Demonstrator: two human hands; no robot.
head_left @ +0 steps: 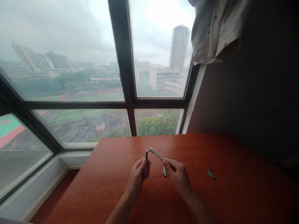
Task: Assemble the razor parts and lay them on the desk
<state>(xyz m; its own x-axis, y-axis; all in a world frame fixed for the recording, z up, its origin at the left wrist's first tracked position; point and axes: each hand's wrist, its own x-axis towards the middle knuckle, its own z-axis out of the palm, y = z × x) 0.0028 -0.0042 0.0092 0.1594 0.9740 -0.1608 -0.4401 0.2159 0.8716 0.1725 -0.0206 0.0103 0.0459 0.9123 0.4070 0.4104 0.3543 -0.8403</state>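
My left hand (140, 170) is closed round a dark, slim razor handle (146, 154) with a shiny metallic neck pointing up. Between the fingertips of my right hand (177, 174) is a pale grey, slim stick (157, 154), slanting up to the left. Its far end is at the metallic neck; whether they touch or are joined I cannot tell. Below the stick, close to my right fingers, a small green-and-black razor cartridge (164, 171) lies on the table. Another green-and-black cartridge (210, 174) lies farther right.
Both hands are above a reddish-brown wooden table (105, 186). Behind it stands a large window with dark frames (130, 121). A light garment (215, 31) hangs at the upper right, by a dark wall (254, 93). A white ledge (44, 180) runs along the left.
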